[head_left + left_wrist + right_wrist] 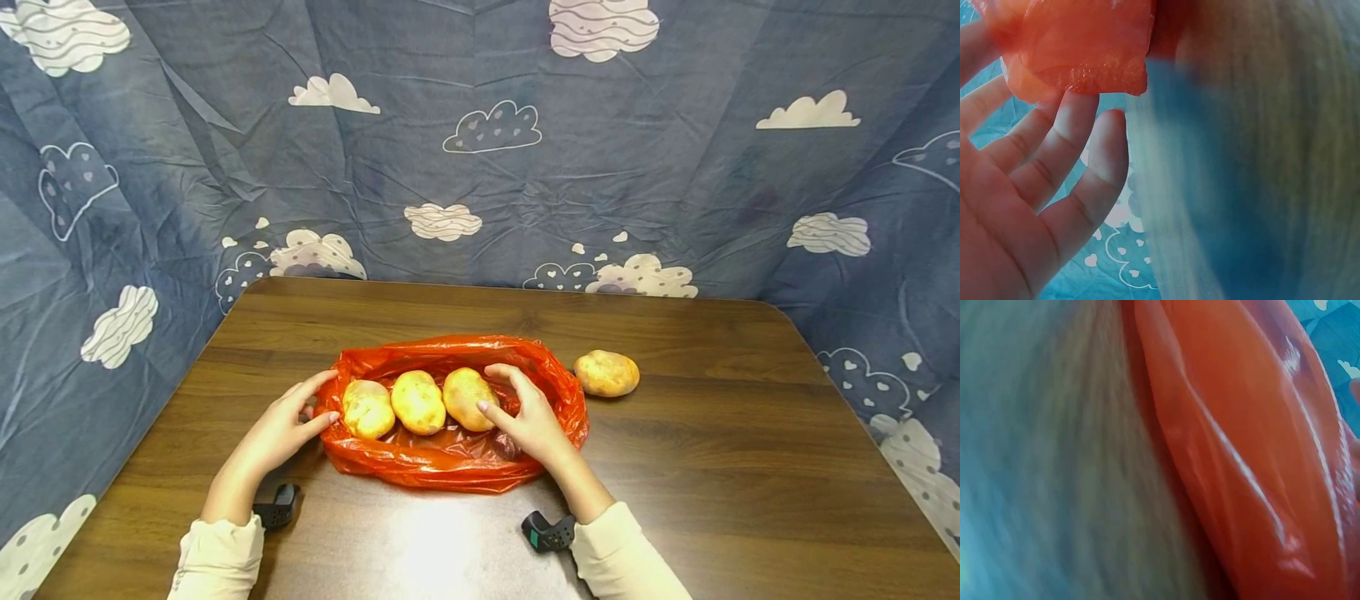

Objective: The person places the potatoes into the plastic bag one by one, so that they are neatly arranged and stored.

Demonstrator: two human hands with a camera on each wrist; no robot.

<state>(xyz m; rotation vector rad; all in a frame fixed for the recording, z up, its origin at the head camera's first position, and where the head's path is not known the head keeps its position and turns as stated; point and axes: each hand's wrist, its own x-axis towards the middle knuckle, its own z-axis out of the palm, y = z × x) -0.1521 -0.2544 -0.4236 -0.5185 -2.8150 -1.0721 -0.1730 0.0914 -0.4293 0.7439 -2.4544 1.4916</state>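
A red plastic bag [450,479] lies spread on the table with its mouth facing up. Three potatoes sit in a row inside it: a left potato [367,410], a middle potato [417,402] and a right potato [467,397]. My right hand [534,425] reaches over the bag's near right rim and holds the right potato between thumb and fingers. At the bag's left end is my left hand [281,429], fingers loosely extended with their tips at the rim. The left wrist view shows the bag [1085,50] overlapping those fingertips. Mostly bag [1260,456] fills the right wrist view.
A fourth, loose potato [607,373] lies on the wooden table [712,467], just right of the bag. Dark straps [551,532] are on both wrists. Behind the table hangs a blue curtain [420,167] with white clouds.
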